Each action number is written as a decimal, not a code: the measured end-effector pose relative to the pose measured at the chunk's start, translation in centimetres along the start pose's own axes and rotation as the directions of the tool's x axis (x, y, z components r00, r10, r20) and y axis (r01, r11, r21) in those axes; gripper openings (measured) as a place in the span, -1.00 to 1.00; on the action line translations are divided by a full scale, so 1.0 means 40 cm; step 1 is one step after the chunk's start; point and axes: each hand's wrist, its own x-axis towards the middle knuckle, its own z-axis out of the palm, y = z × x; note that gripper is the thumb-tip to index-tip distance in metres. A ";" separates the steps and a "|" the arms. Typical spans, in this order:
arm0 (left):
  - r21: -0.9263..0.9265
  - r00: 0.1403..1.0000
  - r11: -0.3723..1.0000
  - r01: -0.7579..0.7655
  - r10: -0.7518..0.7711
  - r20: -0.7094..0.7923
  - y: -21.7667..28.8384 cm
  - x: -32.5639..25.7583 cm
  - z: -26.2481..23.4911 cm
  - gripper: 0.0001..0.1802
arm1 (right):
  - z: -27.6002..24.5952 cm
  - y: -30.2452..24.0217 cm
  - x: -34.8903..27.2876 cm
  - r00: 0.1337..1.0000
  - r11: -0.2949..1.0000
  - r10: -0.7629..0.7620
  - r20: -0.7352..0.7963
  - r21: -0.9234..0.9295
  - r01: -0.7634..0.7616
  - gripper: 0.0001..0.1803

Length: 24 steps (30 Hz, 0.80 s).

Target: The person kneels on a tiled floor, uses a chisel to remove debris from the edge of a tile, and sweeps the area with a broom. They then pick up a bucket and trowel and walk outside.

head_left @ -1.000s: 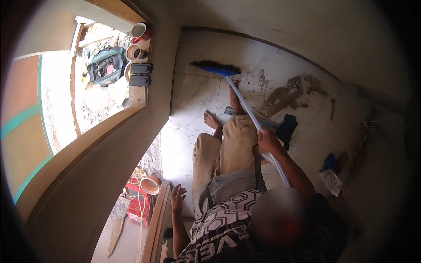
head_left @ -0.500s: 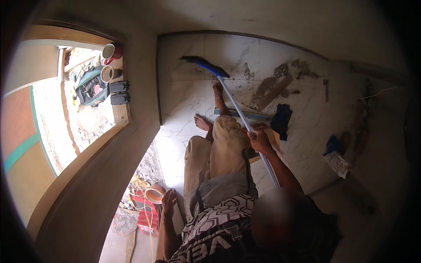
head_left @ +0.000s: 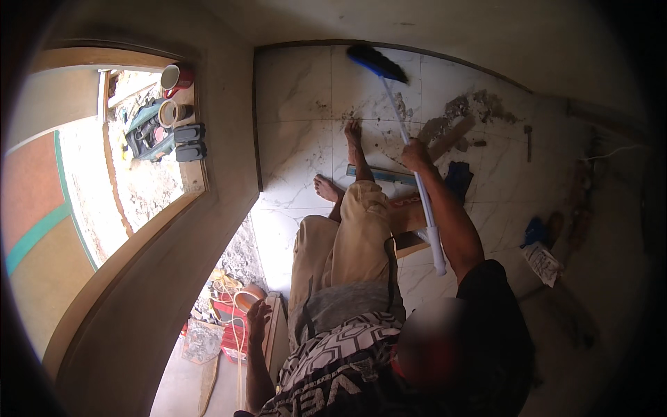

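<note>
A broom [head_left: 424, 208] with dark bristles, a blue head and a long pale handle slants across the middle of the view. My right hand [head_left: 417, 156] is closed round its handle partway along. The bristles [head_left: 379, 64] are at the far side of the room, near the base of the wall. Loose dirt and grit lie on the white marbled tiles [head_left: 292, 149] by my bare feet. My left hand [head_left: 257, 320] is at my left side with its fingers apart, holding nothing, nearest to an orange-brown bucket [head_left: 248, 297] and a red case [head_left: 233, 326].
Dark rubble [head_left: 479, 108] and a wooden strip [head_left: 451, 135] lie ahead on the right, with a hammer [head_left: 528, 142] beyond. A cardboard box [head_left: 410, 215], a blue level-like bar [head_left: 382, 176] and dark cloth [head_left: 458, 179] are by my legs. Cups [head_left: 176, 80] stand on the window ledge.
My right hand has pushed the broom forward; its head has moved away from my feet toward the far wall. My left hand has shifted slightly left.
</note>
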 end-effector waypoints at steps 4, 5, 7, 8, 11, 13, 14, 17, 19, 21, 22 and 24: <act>0.021 0.992 0.992 -0.126 0.126 0.016 0.057 0.024 0.018 -0.63 | 0.005 -0.273 -0.132 0.997 0.928 0.079 0.019 0.364 -0.080 -0.69; 0.018 0.995 0.995 -0.103 0.103 -0.014 0.057 0.023 0.024 -0.61 | -0.011 -0.300 -0.194 0.992 0.941 0.114 -0.055 0.328 -0.090 -0.69; -0.026 0.999 0.999 -0.040 0.040 -0.020 0.032 0.008 0.035 -0.59 | -0.030 -0.322 -0.289 0.970 0.953 0.028 -0.241 0.298 0.047 -0.69; -0.032 0.999 0.999 -0.025 0.024 -0.036 0.011 -0.003 0.037 -0.59 | -0.057 -0.297 -0.314 0.963 0.967 0.051 -0.264 0.256 0.019 -0.68; -0.069 0.997 0.994 0.083 -0.084 0.000 -0.081 -0.038 0.056 -0.58 | -0.148 -0.151 -0.277 0.927 0.923 0.329 -0.178 0.268 -0.276 -0.64; -0.065 0.989 0.987 0.148 -0.146 0.035 -0.132 -0.048 0.064 -0.58 | -0.182 -0.050 -0.197 0.920 0.960 0.281 -0.273 0.080 -0.269 -0.69; -0.074 0.986 0.983 0.165 -0.162 0.045 -0.149 -0.051 0.071 -0.58 | -0.173 -0.022 -0.150 0.960 0.988 0.108 -0.257 -0.083 -0.134 -0.70; -0.069 0.985 0.984 0.166 -0.163 0.049 -0.149 -0.038 0.088 -0.58 | -0.078 -0.039 -0.062 0.984 0.982 -0.126 -0.128 -0.153 0.106 -0.71; -0.052 0.993 0.995 0.088 -0.084 0.083 -0.101 -0.006 0.096 -0.59 | 0.007 -0.138 -0.047 0.985 0.998 -0.006 -0.175 0.062 0.018 -0.71; -0.007 0.997 1.000 -0.006 0.007 0.075 -0.049 0.011 0.096 -0.62 | 0.064 -0.232 -0.109 0.993 0.989 0.072 -0.095 0.136 -0.059 -0.69; -0.035 0.998 0.998 -0.050 0.051 0.033 -0.029 0.013 0.094 -0.61 | 0.064 -0.257 -0.150 1.000 0.966 0.029 -0.010 0.258 -0.025 -0.68; -0.087 0.999 0.995 -0.053 0.053 -0.003 -0.003 0.007 0.084 -0.60 | 0.042 -0.276 -0.255 0.978 0.983 -0.074 -0.197 0.151 0.105 -0.66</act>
